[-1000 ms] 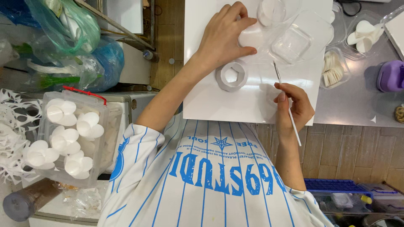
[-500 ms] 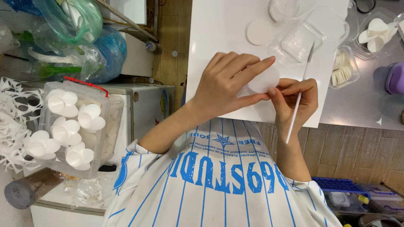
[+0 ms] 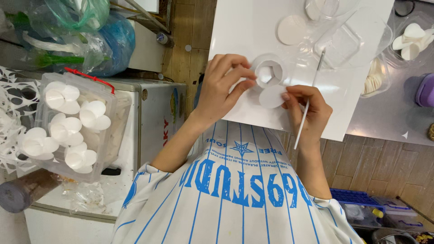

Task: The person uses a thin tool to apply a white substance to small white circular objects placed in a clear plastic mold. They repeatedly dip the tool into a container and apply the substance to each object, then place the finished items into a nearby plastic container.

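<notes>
A board (image 3: 253, 27) lies on the desk (image 3: 389, 122). On the board, a ring-shaped piece (image 3: 267, 72) sits between both hands, a paper disc (image 3: 271, 96) just beside it. A second disc (image 3: 291, 29) and a clear tray (image 3: 343, 43) lie farther along the board. A lidded box (image 3: 68, 122) sits well apart, beyond the left hand (image 3: 221, 90).

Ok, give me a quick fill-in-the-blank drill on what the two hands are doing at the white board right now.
1. The left hand pinches a white ring-shaped piece on the white ____.
2. The right hand holds a thin white ____ along with a flat white disc.
3. The clear plastic box beside the person is filled with white ____ shapes.

Missing words: board; stick; round
</notes>
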